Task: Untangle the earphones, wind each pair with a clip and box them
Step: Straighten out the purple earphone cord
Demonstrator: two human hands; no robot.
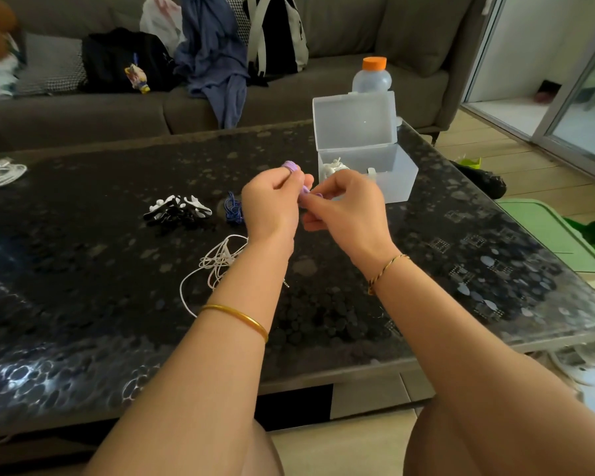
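Two hands, left [272,204], right [347,207], pinch purple earphones [292,165].

Home living room, grey sofa [358,80] strewn with bags and clothes, dark coffee table [83,269], sliding glass door [581,108]

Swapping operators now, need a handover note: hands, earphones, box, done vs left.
Left hand grips a purple item, clip or earphone unclear. Right hand: its fingers pinch the lower end.
Box open, far right of the table, a white bundle inside.
On the table: tangled white earphones by the left wrist, blue bundle and black-and-white pile, likely clips, beyond it.
Done: apparently one pair boxed. Left: purple, blue, tangled white pairs.
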